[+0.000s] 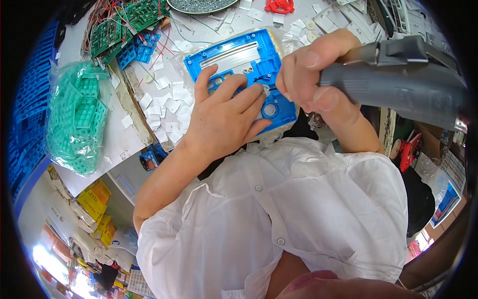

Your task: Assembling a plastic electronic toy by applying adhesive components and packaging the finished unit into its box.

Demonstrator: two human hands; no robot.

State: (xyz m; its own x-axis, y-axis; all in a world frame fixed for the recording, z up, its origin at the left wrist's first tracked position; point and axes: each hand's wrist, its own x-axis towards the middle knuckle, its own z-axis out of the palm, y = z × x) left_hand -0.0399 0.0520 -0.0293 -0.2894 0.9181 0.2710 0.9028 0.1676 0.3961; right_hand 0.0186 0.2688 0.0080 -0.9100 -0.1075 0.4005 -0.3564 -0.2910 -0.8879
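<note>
A blue plastic housing [276, 57] with a silvery strip, square openings and a round recess lies on the table in front of me. My left hand [219, 107] rests on it, fingers spread, their tips near a small pale part beside the round recess. My right hand [321, 70] is wrapped round a grey electric screwdriver [393, 79] over the housing's right side. The tool's body reaches back to the right, close to the camera. Its front end is mostly hidden by my fingers, so I cannot tell whether it touches a screw.
Green circuit boards [107, 40] with wires lie at the far left, near a bag of green keypads [79, 117]. A tray of screws [201, 4] stands at the back. White squares [172, 107] litter the table. A red plastic part [280, 6] lies at the back.
</note>
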